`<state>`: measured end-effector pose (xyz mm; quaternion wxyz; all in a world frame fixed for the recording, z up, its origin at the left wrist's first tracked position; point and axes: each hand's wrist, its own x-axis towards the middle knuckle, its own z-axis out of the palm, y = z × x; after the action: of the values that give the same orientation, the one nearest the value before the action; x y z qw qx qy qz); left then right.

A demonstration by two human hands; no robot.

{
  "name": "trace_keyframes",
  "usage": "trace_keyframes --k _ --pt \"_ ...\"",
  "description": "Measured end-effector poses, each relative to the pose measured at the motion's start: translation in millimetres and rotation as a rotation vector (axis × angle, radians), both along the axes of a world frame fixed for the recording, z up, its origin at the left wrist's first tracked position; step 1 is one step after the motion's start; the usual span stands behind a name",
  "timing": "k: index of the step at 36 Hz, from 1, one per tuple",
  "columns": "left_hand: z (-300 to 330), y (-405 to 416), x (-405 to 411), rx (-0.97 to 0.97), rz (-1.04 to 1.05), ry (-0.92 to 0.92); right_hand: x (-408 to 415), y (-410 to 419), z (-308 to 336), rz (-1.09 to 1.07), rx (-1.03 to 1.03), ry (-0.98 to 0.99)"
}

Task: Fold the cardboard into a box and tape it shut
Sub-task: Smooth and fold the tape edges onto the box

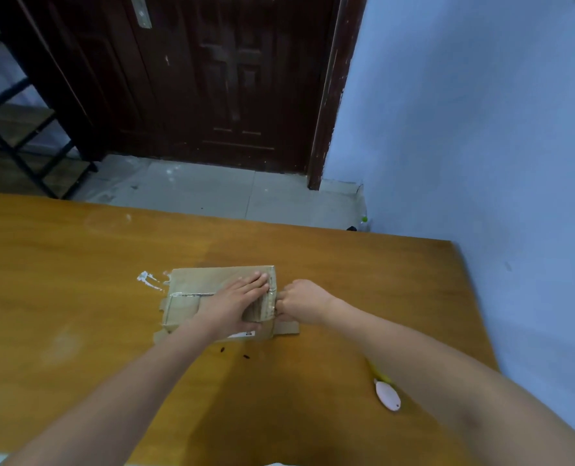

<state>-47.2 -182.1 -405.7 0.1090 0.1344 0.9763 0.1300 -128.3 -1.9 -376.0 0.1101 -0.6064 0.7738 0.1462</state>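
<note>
**Desk:** Cardboard box [212, 297], mid-fold, sits flat on a wooden table [77, 264]. What holds it?

**Photographer:** The person's left hand [235, 304] lies spread and flat on the box's top. The right hand [301, 302], fingers curled, works at the box's right end, seemingly on a flap; what it grips cannot be told.

**Desk:** The risk?

**Photographer:** Likely that the right-end flap [287, 327], jutting out, springs open if the pressing hand lifts, or the box skids left under the push. No tape roll shows. A pink cutter [387, 396] lies nearer the person, right of the box.
</note>
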Motion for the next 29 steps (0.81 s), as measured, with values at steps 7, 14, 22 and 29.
trace_keyframes --k 7,14,22,29 --pt "2 3 1 -0.004 0.033 -0.029 -6 -4 8 0.023 -0.018 0.238" --pt "0 5 2 0.007 0.071 -0.025 -8 2 1 0.033 -0.248 0.302" --pt "0 9 4 0.007 0.105 -0.016 -25 -18 -6 -0.067 -0.083 0.132" --pt "0 14 8 -0.011 0.137 -0.041 -35 -25 -16 -0.164 0.002 -0.053"
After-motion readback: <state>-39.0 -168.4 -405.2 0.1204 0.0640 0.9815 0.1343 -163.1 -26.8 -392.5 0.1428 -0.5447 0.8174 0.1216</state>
